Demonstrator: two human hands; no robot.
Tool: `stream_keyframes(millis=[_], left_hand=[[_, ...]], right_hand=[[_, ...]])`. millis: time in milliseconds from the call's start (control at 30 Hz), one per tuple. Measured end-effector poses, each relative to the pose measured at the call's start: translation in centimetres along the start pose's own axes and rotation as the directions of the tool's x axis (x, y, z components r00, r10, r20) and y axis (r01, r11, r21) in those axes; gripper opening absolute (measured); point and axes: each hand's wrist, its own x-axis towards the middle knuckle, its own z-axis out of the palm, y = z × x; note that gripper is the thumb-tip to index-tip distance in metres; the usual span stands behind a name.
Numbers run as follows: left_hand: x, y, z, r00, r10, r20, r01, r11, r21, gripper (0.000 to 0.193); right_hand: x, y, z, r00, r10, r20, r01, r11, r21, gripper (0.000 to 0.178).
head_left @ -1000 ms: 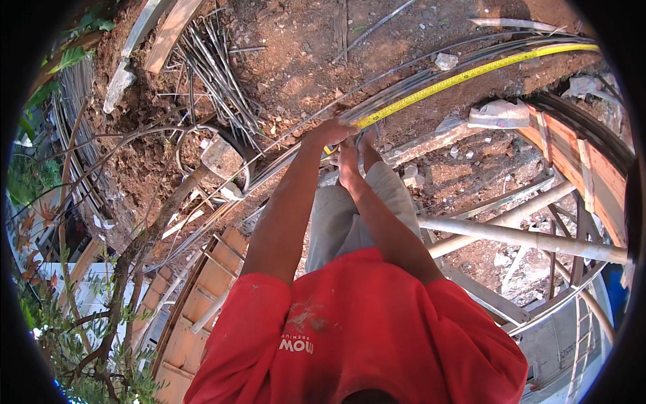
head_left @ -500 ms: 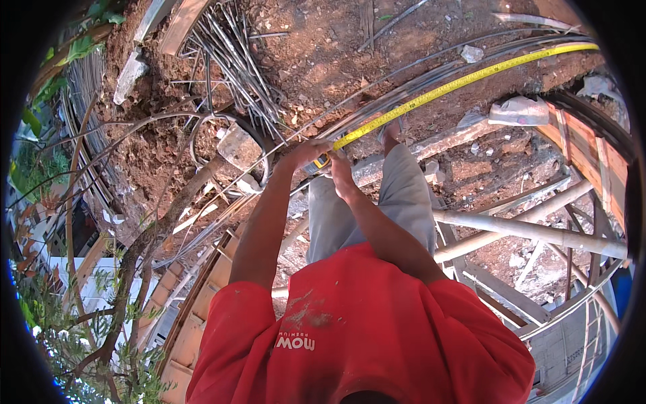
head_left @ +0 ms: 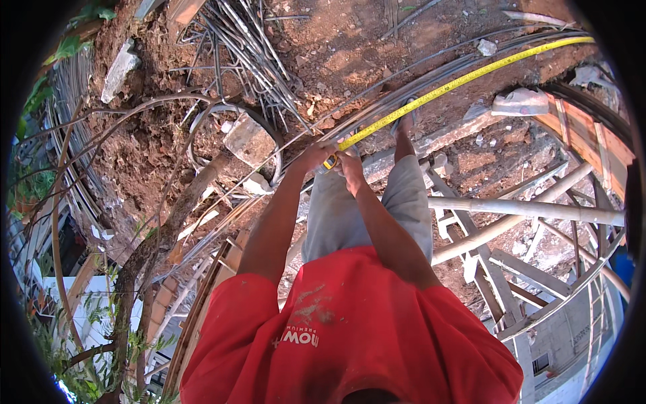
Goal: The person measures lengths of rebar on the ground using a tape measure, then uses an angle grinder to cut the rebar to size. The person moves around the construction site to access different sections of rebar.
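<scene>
A yellow tape measure blade (head_left: 464,81) runs from my hands out to the far right, above a line of long thin steel rods (head_left: 397,101). Its case (head_left: 330,161), dark and yellow, sits between my hands and is partly covered by fingers. My left hand (head_left: 315,157) is closed about the case and the start of the blade. On the other side, my right hand (head_left: 351,171) is closed at the case and blade, its fingertips partly hidden. Both forearms reach forward, with the hands close together.
A heap of cut steel bars (head_left: 245,60) lies on reddish soil ahead. Left of my hands are a concrete block (head_left: 249,140) inside a dark ring and a leaning branch (head_left: 182,195). Bamboo poles (head_left: 531,210) and timber cross at right, near an orange-brown board panel (head_left: 585,135).
The view has shifted slightly. My hands and the case sit a little farther right and lower in the picture; the blade stays stretched out and both hands keep their grip.
</scene>
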Motion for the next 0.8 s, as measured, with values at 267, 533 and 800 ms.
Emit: stream_keyframes(millis=[267,533,800], left_hand=[[-0.3,-6.8,1.1,0.976,-0.210,-0.051,0.204,0.974,-0.097,0.050],[2.6,-11.5,2.7,0.936,-0.342,-0.085,0.342,0.939,-0.017,0.051],[8.2,-15.9,4.6,0.878,-0.390,-0.278,0.442,0.882,0.161,0.064]], right_hand=[[4.3,2.8,-0.6,0.991,-0.040,-0.130,0.034,0.998,-0.052,0.027],[9.2,4.7,-4.2,0.990,-0.010,-0.138,0.007,1.000,-0.018,0.037],[9.9,3.8,-8.3,0.989,0.031,-0.145,-0.021,0.997,0.072,0.029]])
